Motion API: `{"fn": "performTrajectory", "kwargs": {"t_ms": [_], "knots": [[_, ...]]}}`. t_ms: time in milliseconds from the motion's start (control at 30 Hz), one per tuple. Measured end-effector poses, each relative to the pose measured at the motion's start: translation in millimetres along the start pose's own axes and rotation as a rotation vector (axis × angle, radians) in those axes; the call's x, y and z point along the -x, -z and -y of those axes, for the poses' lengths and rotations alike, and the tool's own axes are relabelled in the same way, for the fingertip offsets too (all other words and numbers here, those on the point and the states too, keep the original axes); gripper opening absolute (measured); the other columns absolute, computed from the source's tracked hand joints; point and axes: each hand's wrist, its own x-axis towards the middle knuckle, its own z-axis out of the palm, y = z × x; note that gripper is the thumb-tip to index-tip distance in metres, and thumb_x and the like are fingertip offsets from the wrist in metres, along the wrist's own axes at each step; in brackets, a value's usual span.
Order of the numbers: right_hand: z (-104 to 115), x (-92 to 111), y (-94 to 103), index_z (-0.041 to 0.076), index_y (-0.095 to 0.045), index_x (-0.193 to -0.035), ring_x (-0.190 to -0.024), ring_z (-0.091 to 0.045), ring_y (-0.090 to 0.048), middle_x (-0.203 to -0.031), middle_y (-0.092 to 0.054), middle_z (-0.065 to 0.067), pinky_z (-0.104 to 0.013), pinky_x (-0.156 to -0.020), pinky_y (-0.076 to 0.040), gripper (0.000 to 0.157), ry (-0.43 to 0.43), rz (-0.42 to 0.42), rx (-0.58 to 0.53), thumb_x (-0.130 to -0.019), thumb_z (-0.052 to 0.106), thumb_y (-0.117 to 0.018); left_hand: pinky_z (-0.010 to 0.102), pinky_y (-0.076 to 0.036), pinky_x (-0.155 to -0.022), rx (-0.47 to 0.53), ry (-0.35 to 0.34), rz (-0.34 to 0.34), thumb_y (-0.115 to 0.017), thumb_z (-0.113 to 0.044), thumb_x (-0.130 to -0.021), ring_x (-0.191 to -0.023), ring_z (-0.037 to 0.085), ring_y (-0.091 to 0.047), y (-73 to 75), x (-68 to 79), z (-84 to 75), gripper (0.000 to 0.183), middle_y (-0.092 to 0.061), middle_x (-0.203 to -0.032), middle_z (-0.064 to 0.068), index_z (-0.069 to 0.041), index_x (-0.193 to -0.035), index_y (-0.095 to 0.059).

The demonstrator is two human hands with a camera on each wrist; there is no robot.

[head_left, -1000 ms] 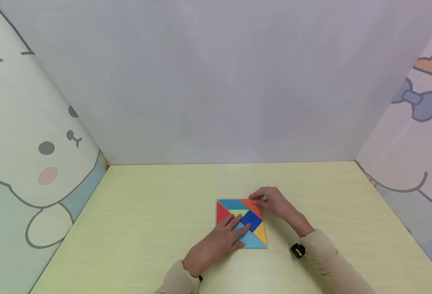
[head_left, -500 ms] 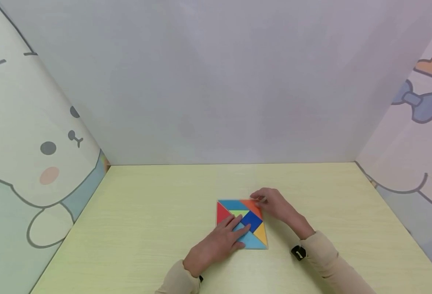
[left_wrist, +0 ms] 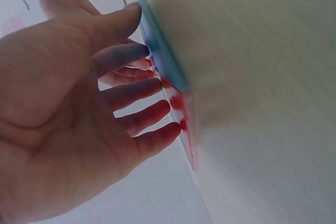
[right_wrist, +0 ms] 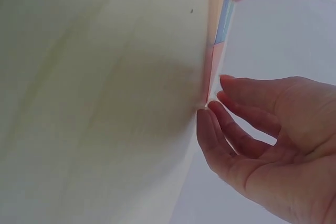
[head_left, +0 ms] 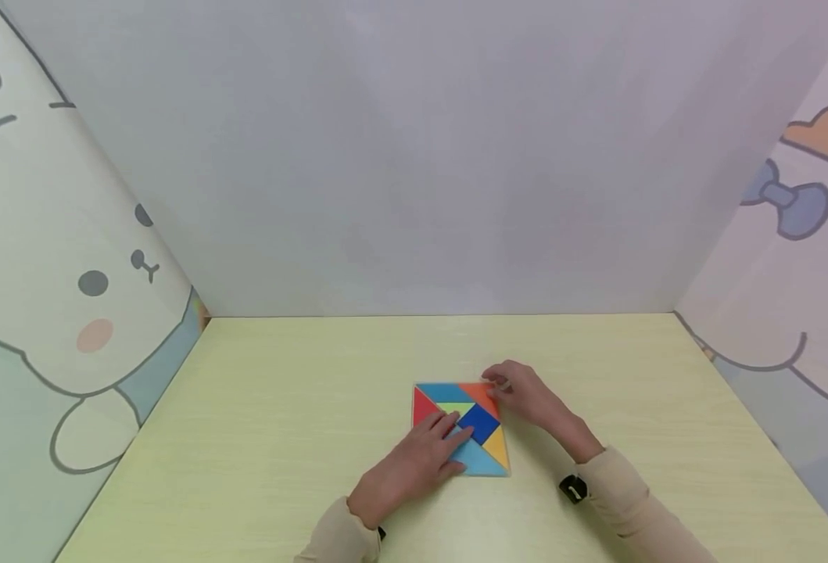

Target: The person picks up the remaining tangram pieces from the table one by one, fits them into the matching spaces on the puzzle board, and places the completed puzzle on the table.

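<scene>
A tangram square [head_left: 480, 424] lies on the table, its several coloured pieces fitted together inside a thin pale edge. My left hand [head_left: 414, 467] rests on its lower left with fingers spread, covering parts of the red triangle [head_left: 424, 407] and the large light blue triangle [head_left: 482, 460]. At the far right corner is my right hand [head_left: 528, 392], its loosely bent fingertips right by the orange piece [head_left: 481, 396]. In the right wrist view the thumb stands apart from the fingers, whose tips are at the corner of the orange piece [right_wrist: 214, 65].
The pale wood-look table [head_left: 280, 422] extends around the square on all sides. A plain grey-white wall [head_left: 414, 156] rises behind it. Side panels with cartoon drawings [head_left: 93, 336] stand left and right. A dark band [head_left: 572, 489] shows at the right wrist.
The right hand's fingertips have shifted slightly right along the far edge toward the corner, uncovering more of the orange piece. My left hand keeps its place on the square. The head view has turned slightly.
</scene>
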Motion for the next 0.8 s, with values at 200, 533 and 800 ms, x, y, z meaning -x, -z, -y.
{"fn": "performTrajectory", "kwargs": {"t_ms": [200, 533, 800], "knots": [[-3.5, 2.8, 3.0, -0.004, -0.071, -0.107, -0.091, -0.027, -0.069, -0.100, -0.069, -0.012, -0.038, -0.079, -0.061, 0.013, 0.008, -0.004, -0.001, -0.094, 0.000, -0.071, 0.031, -0.049, -0.105, 0.014, 0.020, -0.112, -0.070, -0.032, -0.100, -0.127, 0.022, -0.052, 3.5, 0.8, 4.8, 0.051, -0.058, -0.139, 0.008, -0.012, -0.145, -0.059], [-3.6, 18.9, 10.4, 0.002, -0.069, -0.102, -0.087, -0.018, -0.066, -0.093, -0.067, 0.000, -0.032, -0.077, -0.060, 0.007, 0.008, -0.022, 0.014, -0.095, 0.003, -0.071, 0.024, -0.054, -0.082, 0.033, 0.055, -0.345, -0.075, -0.023, -0.095, -0.099, 0.018, -0.060, 0.3, 4.2, 17.5, 0.026, -0.067, -0.108, 0.004, -0.008, -0.117, -0.072], [0.1, 39.3, 13.7, 0.011, -0.068, -0.094, -0.082, -0.010, -0.062, -0.086, -0.064, 0.007, -0.028, -0.073, -0.056, 0.011, 0.084, -0.062, 0.116, -0.093, 0.002, -0.074, 0.023, -0.051, -0.067, -0.001, 0.142, -0.469, -0.079, -0.015, -0.091, -0.081, 0.017, -0.055, 1.1, 15.4, 29.8, 0.013, -0.064, -0.088, 0.003, -0.006, -0.099, -0.074]]}}
